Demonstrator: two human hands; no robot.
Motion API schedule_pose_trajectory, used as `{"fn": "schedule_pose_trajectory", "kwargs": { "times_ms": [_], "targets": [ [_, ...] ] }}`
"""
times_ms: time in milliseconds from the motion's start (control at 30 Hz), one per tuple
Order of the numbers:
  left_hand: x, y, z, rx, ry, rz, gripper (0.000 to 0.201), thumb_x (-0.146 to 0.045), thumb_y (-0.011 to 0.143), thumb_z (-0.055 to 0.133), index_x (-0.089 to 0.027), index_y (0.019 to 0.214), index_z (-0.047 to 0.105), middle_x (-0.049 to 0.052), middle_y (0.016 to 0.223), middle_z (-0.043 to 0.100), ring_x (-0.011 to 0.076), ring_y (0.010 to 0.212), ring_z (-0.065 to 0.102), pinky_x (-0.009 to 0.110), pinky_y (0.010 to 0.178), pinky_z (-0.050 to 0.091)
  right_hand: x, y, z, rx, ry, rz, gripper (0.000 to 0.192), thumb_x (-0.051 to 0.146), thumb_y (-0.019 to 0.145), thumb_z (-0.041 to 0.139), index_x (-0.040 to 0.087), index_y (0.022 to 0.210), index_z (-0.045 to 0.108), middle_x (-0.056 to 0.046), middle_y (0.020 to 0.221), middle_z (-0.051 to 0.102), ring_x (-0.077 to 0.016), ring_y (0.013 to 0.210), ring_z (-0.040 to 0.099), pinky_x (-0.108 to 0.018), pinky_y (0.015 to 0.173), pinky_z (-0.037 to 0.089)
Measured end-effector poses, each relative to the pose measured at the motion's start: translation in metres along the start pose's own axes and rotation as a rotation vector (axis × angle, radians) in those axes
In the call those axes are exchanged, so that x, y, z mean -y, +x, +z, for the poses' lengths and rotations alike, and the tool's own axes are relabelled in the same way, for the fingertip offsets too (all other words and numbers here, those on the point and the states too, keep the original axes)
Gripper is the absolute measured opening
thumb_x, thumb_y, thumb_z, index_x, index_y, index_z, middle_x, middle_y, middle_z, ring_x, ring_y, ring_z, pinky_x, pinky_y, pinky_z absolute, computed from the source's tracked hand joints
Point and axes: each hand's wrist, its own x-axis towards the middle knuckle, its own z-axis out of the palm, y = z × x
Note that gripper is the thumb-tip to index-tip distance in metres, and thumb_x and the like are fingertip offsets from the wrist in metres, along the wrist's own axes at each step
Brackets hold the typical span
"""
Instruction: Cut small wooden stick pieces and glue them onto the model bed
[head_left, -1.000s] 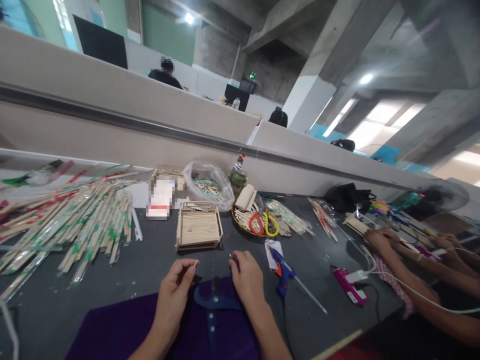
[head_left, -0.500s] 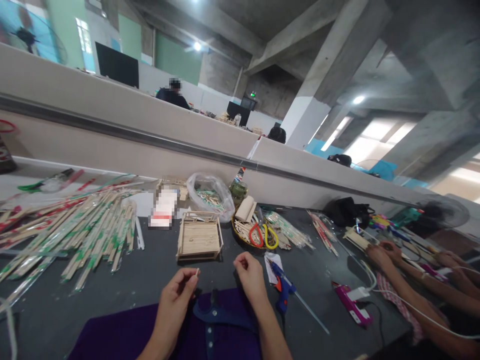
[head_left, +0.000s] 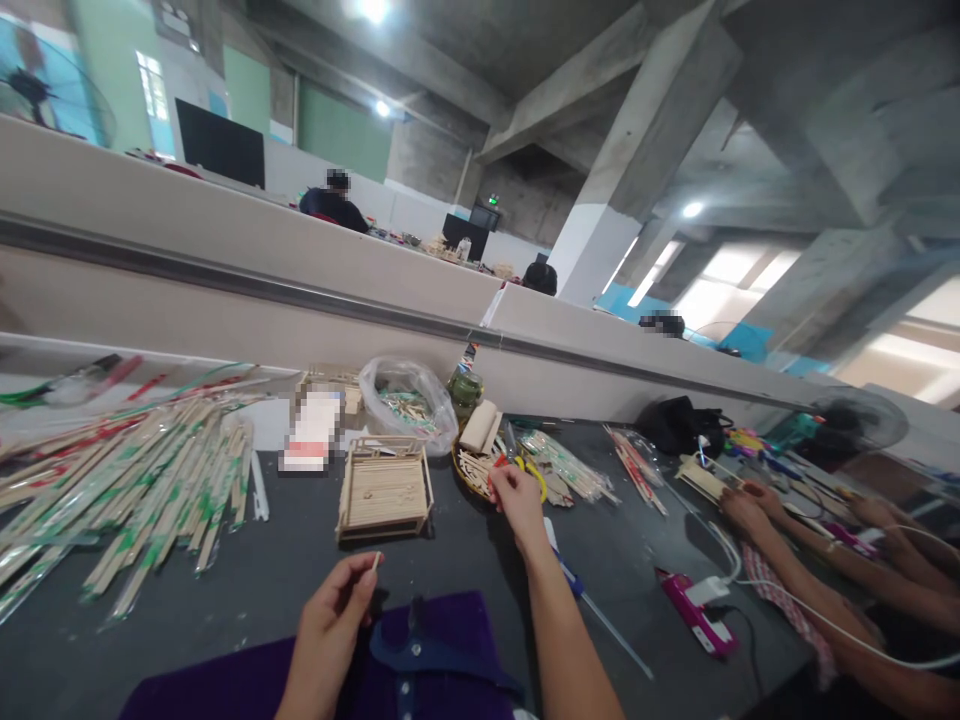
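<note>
My left hand (head_left: 330,620) pinches a short thin wooden stick (head_left: 378,562) between thumb and fingertips, low over the table. My right hand (head_left: 519,500) reaches to the round basket (head_left: 466,482) of cut stick pieces. Its fingers are drawn together by the red and yellow handles (head_left: 537,480); whatever they grip is hidden. Between my hands and the wall sits a small wooden stick model (head_left: 385,492) with railings. Nearest my body, a dark blue cutter-like tool (head_left: 420,650) lies on purple cloth (head_left: 217,680). A blue glue gun (head_left: 571,580) is partly covered by my right forearm.
Wrapped chopsticks (head_left: 172,480) pile up at the left. A clear plastic bag (head_left: 442,425) of scraps and a green jar (head_left: 465,388) stand near the partition (head_left: 300,330). A magenta power strip (head_left: 694,612) with cables lies rightward, near another person's hands (head_left: 750,505).
My right hand has moved forward from above the cloth to the basket. The left hand still pinches its stick. The whole view has shifted slightly.
</note>
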Motion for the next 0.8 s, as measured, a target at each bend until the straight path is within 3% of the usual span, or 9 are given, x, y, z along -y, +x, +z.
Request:
{"fn": "schedule_pose_trajectory", "kwargs": {
  "times_ms": [233, 400, 567, 800],
  "targets": [
    [0.007, 0.001, 0.0, 0.043, -0.028, 0.009, 0.044, -0.059, 0.066, 0.079, -0.019, 0.083, 0.073, -0.004, 0.062, 0.059, 0.0126, 0.054, 0.047, 0.022, 0.051, 0.039, 0.027, -0.039, 0.039, 0.103, 0.047, -0.091, 0.015, 0.032, 0.089, 0.058, 0.016, 0.088, 0.062, 0.002, 0.071, 0.062, -0.0136, 0.064, 0.062, -0.021, 0.049, 0.045],
    [0.012, 0.003, 0.001, 0.052, -0.036, 0.001, 0.042, -0.058, 0.069, 0.077, -0.019, 0.083, 0.07, -0.004, 0.061, 0.058, 0.0137, 0.055, 0.048, 0.022, 0.051, 0.04, 0.06, -0.055, 0.063, 0.152, -0.126, -0.257, 0.016, 0.026, 0.089, 0.053, 0.019, 0.089, 0.067, 0.0, 0.079, 0.067, -0.0154, 0.072, 0.063, -0.025, 0.064, 0.046],
    [0.01, 0.002, 0.001, 0.073, -0.035, -0.01, 0.042, -0.057, 0.072, 0.076, -0.018, 0.085, 0.069, -0.005, 0.06, 0.055, 0.012, 0.053, 0.045, 0.021, 0.051, 0.038, 0.081, -0.04, 0.079, 0.209, -0.458, -0.448, 0.017, 0.019, 0.091, 0.057, 0.021, 0.088, 0.073, -0.004, 0.091, 0.068, -0.0204, 0.094, 0.057, -0.031, 0.083, 0.04],
    [0.013, 0.005, 0.001, 0.082, -0.044, -0.027, 0.05, -0.065, 0.067, 0.076, -0.017, 0.08, 0.068, -0.005, 0.057, 0.052, 0.0113, 0.051, 0.043, 0.021, 0.048, 0.036, 0.081, -0.006, 0.099, 0.374, -0.822, -0.588, 0.015, 0.021, 0.088, 0.063, 0.021, 0.082, 0.077, -0.007, 0.094, 0.068, -0.0247, 0.098, 0.053, -0.035, 0.08, 0.037]
  ]
}}
